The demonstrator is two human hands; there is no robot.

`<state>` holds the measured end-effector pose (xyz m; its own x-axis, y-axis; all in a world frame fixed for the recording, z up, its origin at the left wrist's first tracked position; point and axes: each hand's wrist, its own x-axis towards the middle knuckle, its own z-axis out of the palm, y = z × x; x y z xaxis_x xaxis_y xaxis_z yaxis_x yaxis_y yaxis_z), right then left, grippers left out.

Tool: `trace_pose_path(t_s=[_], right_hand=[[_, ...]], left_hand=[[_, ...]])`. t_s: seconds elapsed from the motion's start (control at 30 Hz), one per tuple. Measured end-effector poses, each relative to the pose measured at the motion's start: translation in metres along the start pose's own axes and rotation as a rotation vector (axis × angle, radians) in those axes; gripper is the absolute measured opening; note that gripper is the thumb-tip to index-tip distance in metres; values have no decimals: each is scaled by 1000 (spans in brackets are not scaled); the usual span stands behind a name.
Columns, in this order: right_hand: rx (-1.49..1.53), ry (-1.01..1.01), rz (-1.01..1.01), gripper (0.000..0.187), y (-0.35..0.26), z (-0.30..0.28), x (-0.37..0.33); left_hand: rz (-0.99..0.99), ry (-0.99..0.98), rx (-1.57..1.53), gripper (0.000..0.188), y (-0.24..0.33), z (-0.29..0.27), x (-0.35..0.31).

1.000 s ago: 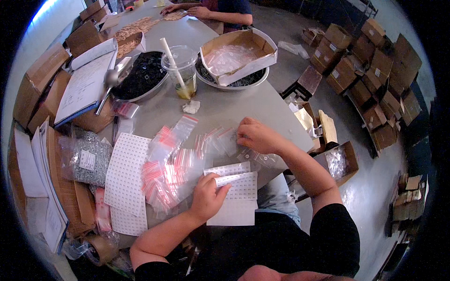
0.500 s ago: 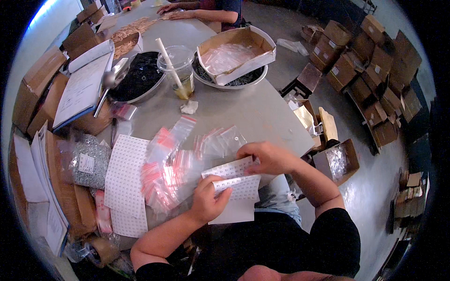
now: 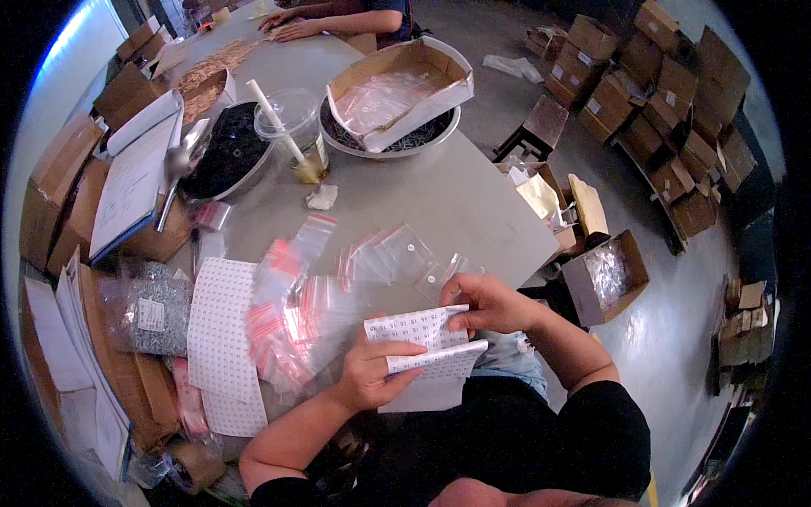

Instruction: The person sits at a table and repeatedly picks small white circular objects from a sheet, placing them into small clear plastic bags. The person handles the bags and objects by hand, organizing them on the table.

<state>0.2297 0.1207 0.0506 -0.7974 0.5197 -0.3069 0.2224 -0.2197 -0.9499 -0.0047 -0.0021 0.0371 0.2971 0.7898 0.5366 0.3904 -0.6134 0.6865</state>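
Note:
My left hand (image 3: 372, 372) grips a white sticker sheet (image 3: 410, 331), printed in rows and bent over into a fold, with the thumb and fingers on either side of it. At the sheet's right edge, my right hand (image 3: 486, 302) has thumb and forefinger closed together on the paper; whether a loose sticker is between them is too small to tell. Just beyond the hands lie flat clear zip bags (image 3: 405, 251), some bearing a small round white sticker. Left of them spreads a heap of red-edged zip bags (image 3: 296, 329).
More sticker sheets (image 3: 221, 329) lie left, beside a bag of small metal parts (image 3: 152, 313). Farther back stand a plastic cup (image 3: 291, 135) with a straw, a bowl of black pieces (image 3: 224, 152) and a carton (image 3: 397, 93) on another bowl. Another person's hands (image 3: 291, 25) work at the far end.
My right hand has come slightly down and right, now at the sheet's right edge. The fold of the sheet stands more open. A stickered bag shows beyond my right hand. The whole view has shifted slightly.

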Motion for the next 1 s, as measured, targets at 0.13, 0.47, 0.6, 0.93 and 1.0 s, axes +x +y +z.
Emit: trace_pose_path(t_s=[0.13, 0.47, 0.6, 0.93, 1.0], right_hand=[[-147, 53, -30, 33, 9, 0, -6], [-279, 239, -119, 36, 1, 0, -12], [-242, 160, -115, 35, 2, -3, -14], [-600, 113, -230, 24, -2, -3, -12], [-703, 77, -324, 23, -8, -2, -9]], left_hand=[[-103, 14, -79, 17, 0, 6, -4], [-91, -34, -67, 19, 3, 10, 1], [-33, -79, -57, 20, -2, 6, -2], [-105, -75, 8, 19, 3, 12, -3], [-75, -89, 48, 19, 1, 14, -5]])
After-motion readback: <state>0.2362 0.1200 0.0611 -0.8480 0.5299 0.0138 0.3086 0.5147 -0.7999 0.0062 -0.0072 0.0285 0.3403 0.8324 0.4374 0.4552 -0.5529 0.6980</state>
